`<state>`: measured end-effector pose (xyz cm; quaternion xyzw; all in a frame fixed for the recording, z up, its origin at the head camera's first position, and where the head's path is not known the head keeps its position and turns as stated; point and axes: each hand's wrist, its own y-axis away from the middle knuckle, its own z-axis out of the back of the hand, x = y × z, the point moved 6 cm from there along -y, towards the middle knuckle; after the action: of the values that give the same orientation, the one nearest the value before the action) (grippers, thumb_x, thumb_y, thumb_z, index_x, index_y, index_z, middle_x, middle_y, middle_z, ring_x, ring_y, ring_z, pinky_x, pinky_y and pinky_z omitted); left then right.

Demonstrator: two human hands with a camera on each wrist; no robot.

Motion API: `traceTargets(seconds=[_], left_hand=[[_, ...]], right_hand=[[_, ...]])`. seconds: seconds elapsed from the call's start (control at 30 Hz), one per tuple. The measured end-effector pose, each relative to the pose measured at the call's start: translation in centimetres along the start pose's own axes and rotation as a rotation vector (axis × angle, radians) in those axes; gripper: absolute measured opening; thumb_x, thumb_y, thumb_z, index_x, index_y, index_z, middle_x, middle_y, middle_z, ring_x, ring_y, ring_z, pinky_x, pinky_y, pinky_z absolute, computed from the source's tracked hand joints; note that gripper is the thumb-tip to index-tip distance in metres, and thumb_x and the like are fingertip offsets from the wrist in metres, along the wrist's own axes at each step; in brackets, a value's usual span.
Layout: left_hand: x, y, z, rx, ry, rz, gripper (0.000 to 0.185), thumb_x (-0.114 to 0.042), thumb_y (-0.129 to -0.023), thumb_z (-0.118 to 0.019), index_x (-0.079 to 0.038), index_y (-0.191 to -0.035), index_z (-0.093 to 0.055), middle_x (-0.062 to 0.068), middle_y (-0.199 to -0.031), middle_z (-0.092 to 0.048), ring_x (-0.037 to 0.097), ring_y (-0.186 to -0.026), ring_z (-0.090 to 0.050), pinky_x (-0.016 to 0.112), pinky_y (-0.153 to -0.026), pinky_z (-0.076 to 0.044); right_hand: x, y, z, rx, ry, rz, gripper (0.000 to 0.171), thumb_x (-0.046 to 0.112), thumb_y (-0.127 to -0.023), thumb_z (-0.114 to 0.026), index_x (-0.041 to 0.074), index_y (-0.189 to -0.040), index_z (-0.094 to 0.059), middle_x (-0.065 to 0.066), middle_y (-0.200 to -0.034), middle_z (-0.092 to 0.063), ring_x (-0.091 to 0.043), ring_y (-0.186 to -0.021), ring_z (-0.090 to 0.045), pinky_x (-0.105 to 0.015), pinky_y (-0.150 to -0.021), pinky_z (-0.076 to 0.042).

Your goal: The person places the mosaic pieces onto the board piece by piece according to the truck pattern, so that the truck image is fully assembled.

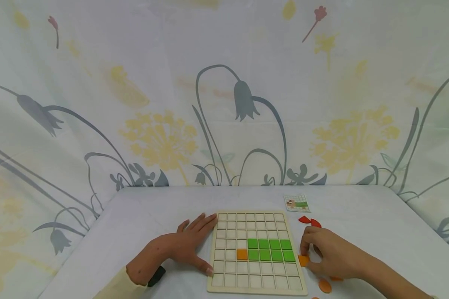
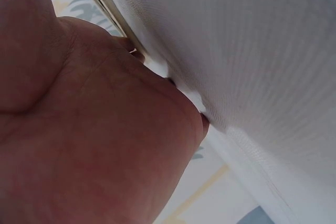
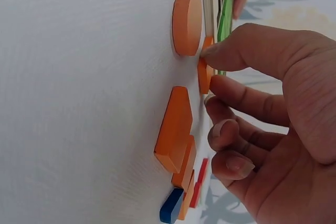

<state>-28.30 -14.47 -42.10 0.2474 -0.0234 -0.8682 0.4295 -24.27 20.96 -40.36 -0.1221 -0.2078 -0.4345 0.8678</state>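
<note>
A wooden grid board [image 1: 257, 291] lies on the white table. Two rows of green square tiles [image 1: 265, 243] fill cells on its right side, and one orange square tile [image 1: 242, 254] sits left of the lower row. My left hand [image 1: 188, 246] rests flat with spread fingers, its fingertips and thumb at the board's left edge. Just off the board's right edge, my right hand [image 1: 331, 254] pinches another orange square tile [image 1: 303, 260] between thumb and forefinger. In the right wrist view that orange tile [image 3: 206, 74] stays low at the table surface; the other fingers curl loosely.
A small picture card [image 1: 297, 203] lies beyond the board's far right corner. Red pieces [image 1: 304, 219] are above my right hand. An orange disc [image 1: 324, 285], thick orange pieces [image 3: 176, 129] and a blue piece [image 3: 171, 206] lie around it. A patterned cloth [image 1: 224, 137] hangs behind.
</note>
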Motion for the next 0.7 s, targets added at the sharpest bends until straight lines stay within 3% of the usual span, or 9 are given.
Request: traceTargets(seconds=[0.13, 0.27, 0.53, 0.7], left_hand=[[0.1, -0.1, 0.0, -0.003, -0.002, -0.005, 0.129, -0.067, -0.081, -0.084, -0.018, -0.173, -0.008, -0.003, -0.18, -0.001, 0.031, -0.165, 0.003, 0.068, -0.125, -0.009], [0.1, 0.0, 0.0, 0.0, -0.006, -0.005, 0.13, -0.068, -0.081, -0.084, -0.018, -0.173, -0.007, -0.004, -0.18, 0.0, 0.031, -0.165, 0.003, 0.068, -0.126, -0.009], [0.1, 0.0, -0.1, 0.001, -0.005, -0.006, 0.129, -0.067, -0.081, -0.084, -0.017, -0.173, -0.008, -0.003, -0.18, -0.001, 0.031, -0.165, 0.003, 0.068, -0.126, -0.009], [0.1, -0.1, -0.1, 0.002, 0.002, -0.002, 0.129, -0.066, -0.081, -0.085, -0.017, -0.173, -0.009, -0.003, -0.18, -0.001, 0.031, -0.165, 0.003, 0.068, -0.126, -0.009]], right_hand=[[-0.1, 0.0, -0.1, 0.023, -0.045, -0.035, 0.029, 0.022, -0.084, -0.09, 0.027, -0.093, -0.063, 0.013, -0.081, -0.053, -0.002, -0.074, -0.05, -0.023, -0.066, -0.043], [0.2, -0.2, 0.1, 0.05, -0.141, -0.01, 0.03, 0.015, -0.085, -0.089, 0.026, -0.09, -0.061, 0.012, -0.07, -0.051, -0.001, -0.063, -0.049, -0.021, -0.058, -0.042], [3.0, -1.8, 0.9, -0.039, -0.184, 0.176, 0.022, 0.01, -0.093, -0.083, 0.027, -0.094, -0.068, 0.017, -0.087, -0.065, 0.0, -0.071, -0.057, -0.023, -0.062, -0.052], [5.3, -3.9, 0.3, -0.059, -0.183, 0.195, 0.013, 0.015, -0.095, -0.082, 0.026, -0.096, -0.074, 0.018, -0.088, -0.066, 0.0, -0.075, -0.058, -0.023, -0.066, -0.053]])
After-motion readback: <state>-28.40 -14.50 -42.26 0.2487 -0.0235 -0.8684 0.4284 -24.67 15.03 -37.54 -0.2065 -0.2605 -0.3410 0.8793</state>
